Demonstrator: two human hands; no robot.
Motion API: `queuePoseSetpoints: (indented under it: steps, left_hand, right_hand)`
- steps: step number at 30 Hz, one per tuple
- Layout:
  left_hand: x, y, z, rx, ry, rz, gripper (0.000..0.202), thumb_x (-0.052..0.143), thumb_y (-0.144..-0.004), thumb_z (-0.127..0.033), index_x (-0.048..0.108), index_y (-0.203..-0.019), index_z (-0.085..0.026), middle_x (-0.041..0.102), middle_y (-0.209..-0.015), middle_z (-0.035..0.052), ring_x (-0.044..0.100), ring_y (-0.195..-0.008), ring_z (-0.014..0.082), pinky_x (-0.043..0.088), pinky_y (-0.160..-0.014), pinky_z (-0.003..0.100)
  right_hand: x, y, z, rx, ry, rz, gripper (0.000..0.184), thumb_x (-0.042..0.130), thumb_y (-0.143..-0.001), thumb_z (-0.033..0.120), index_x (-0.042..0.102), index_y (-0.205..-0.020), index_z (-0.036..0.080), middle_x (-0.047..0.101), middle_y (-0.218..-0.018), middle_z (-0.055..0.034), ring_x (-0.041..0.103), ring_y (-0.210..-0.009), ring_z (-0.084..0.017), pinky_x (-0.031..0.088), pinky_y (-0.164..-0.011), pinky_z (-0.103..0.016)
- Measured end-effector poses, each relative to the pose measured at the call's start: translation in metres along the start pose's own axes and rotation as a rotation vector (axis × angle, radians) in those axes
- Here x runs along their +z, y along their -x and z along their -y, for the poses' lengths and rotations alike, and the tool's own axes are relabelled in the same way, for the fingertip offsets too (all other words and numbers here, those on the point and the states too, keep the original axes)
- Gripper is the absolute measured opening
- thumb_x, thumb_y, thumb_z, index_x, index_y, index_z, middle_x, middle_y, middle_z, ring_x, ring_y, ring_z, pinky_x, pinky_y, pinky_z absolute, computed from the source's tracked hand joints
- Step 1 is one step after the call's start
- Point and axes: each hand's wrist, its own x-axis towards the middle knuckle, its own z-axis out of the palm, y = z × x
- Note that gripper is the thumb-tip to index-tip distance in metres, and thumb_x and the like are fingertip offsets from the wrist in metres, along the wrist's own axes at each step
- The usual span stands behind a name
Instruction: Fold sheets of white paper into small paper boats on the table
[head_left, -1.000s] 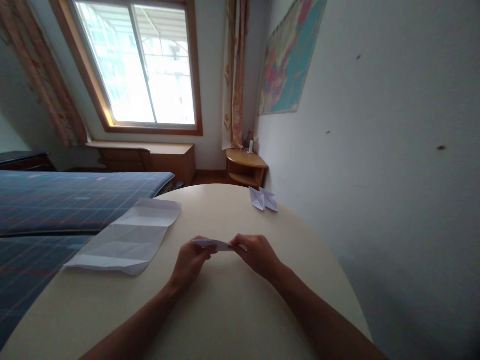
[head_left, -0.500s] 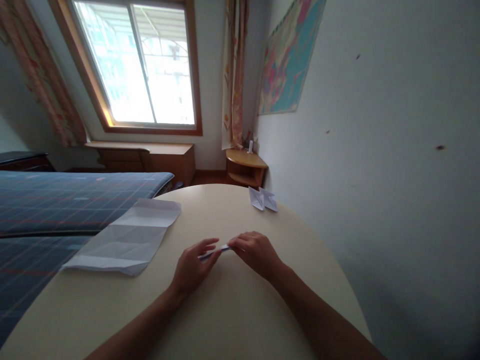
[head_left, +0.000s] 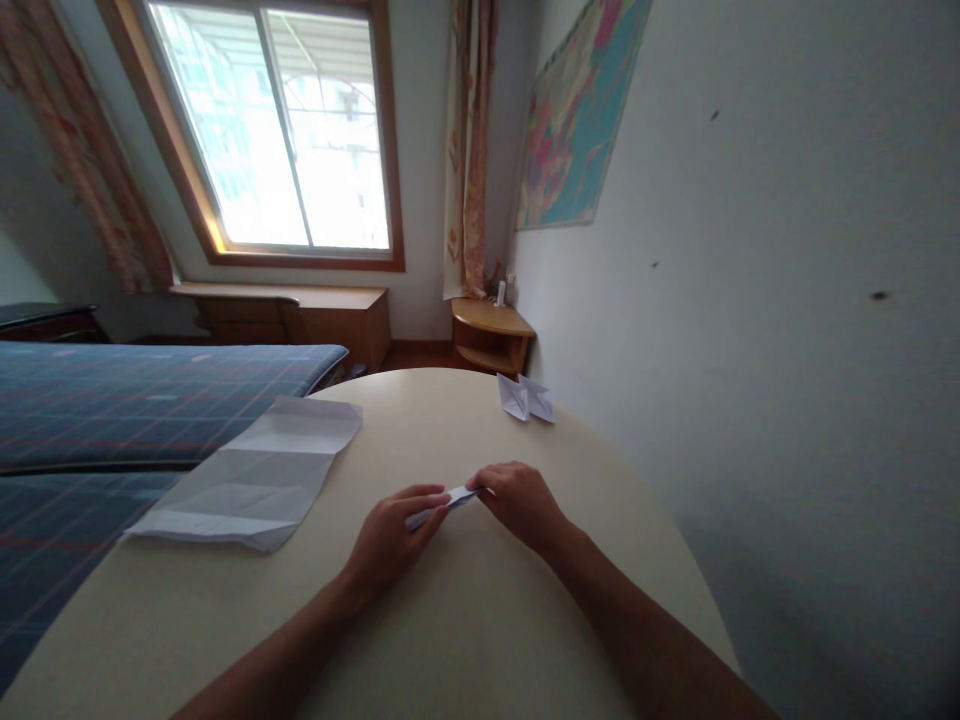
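Note:
A narrow strip of folded white paper (head_left: 459,495) spans the gap between my hands, just above or on the cream table. Its left end is pinched between the thumb and fingers of my left hand (head_left: 390,535). At the other end, my right hand (head_left: 521,503) grips the paper with its fingertips, and its palm faces down. Parts of the paper are hidden under the fingers. Beyond my right hand lie two folded white paper pieces (head_left: 514,397), side by side near the table's far right edge.
A large creased sheet of paper (head_left: 259,470) lies at the left of the round table (head_left: 480,620), partly over its edge. A plaid mattress (head_left: 150,400) borders the table on the left. The white wall (head_left: 787,400) stands close on the right.
My right hand has shifted slightly right along the paper, and more of the strip shows. The fingers of my left hand have closed down onto its left end.

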Motion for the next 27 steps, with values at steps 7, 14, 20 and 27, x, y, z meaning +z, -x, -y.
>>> queuePoseSetpoints:
  steps: [7,14,20,27]
  left_hand:
    - [0.000,0.003,-0.005,0.002,-0.070,0.005,0.027,0.054,-0.090,-0.034,0.069,-0.112,-0.027,0.072,-0.113,0.0029,0.069,-0.096,0.0195,0.053,-0.085,0.030]
    - [-0.001,0.003,-0.006,-0.010,-0.151,0.028,0.029,0.055,-0.089,-0.033,0.066,-0.113,-0.025,0.073,-0.103,0.0051,0.068,-0.092,0.0208,0.051,-0.082,0.030]
    - [0.001,0.002,-0.003,-0.005,-0.113,0.064,0.030,0.053,-0.090,-0.034,0.067,-0.115,-0.025,0.073,-0.106,0.0062,0.066,-0.097,0.0223,0.050,-0.088,0.033]
    - [0.000,0.001,-0.002,-0.022,-0.069,0.054,0.030,0.052,-0.090,-0.035,0.068,-0.113,-0.025,0.073,-0.105,0.0062,0.066,-0.096,0.0226,0.050,-0.086,0.033]
  right_hand:
    - [-0.004,0.000,0.002,-0.035,0.020,-0.005,0.009,0.065,-0.090,0.022,0.073,-0.092,0.026,0.076,-0.090,0.0003,0.069,-0.082,-0.017,0.044,-0.076,-0.026]
    - [-0.005,0.000,-0.007,-0.052,0.000,-0.012,0.013,0.067,-0.086,0.016,0.073,-0.095,0.025,0.076,-0.093,-0.0012,0.069,-0.089,-0.017,0.043,-0.083,-0.027]
    - [-0.009,0.000,-0.014,0.005,0.031,0.000,0.012,0.067,-0.086,0.016,0.074,-0.090,0.025,0.076,-0.087,-0.0018,0.069,-0.087,-0.018,0.044,-0.085,-0.029]
    - [-0.010,0.000,-0.014,-0.051,-0.022,-0.061,0.020,0.070,-0.081,0.008,0.073,-0.094,0.023,0.075,-0.097,-0.0029,0.066,-0.098,-0.019,0.041,-0.092,-0.032]
